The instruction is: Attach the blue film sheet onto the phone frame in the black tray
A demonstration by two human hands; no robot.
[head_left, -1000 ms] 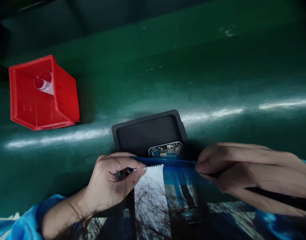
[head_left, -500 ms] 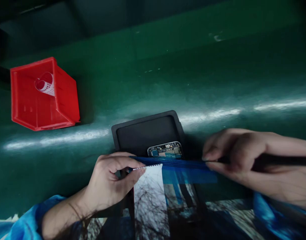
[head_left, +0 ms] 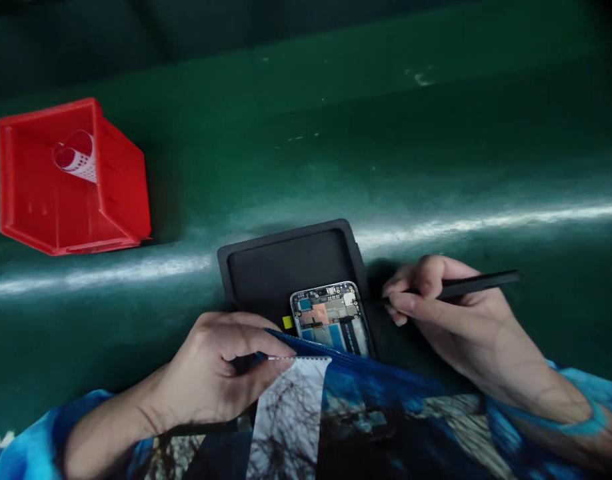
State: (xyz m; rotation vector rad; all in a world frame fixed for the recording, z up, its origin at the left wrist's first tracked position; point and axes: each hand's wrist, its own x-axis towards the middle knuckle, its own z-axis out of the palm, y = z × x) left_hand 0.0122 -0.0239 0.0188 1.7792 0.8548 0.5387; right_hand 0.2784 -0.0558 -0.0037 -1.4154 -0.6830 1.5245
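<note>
My left hand (head_left: 226, 363) pinches a white strip (head_left: 291, 413) with a serrated upper edge, together with the end of a blue film-like band (head_left: 346, 357). The band slopes down to the right across the lower part of an opened smartphone (head_left: 331, 313). Circuit boards and blue pieces show inside the phone, which lies in a black tray (head_left: 223, 267). Right of the tray, my right hand (head_left: 446, 307) is closed on a slim black pen-like tool (head_left: 481, 283), its tip pointing left toward the phone. What kind of tool it is, I cannot make out.
A red plastic bin (head_left: 123, 180) stands at the left on the green work surface (head_left: 266, 167), with a perforated white roll (head_left: 81, 163) inside. A small yellow tab (head_left: 287, 323) sits beside the phone's left edge.
The blue band's right end has left my right hand and dropped, exposing more of the phone. My right hand has shifted left, its black tool now plainly visible. The left hand is slightly lower.
</note>
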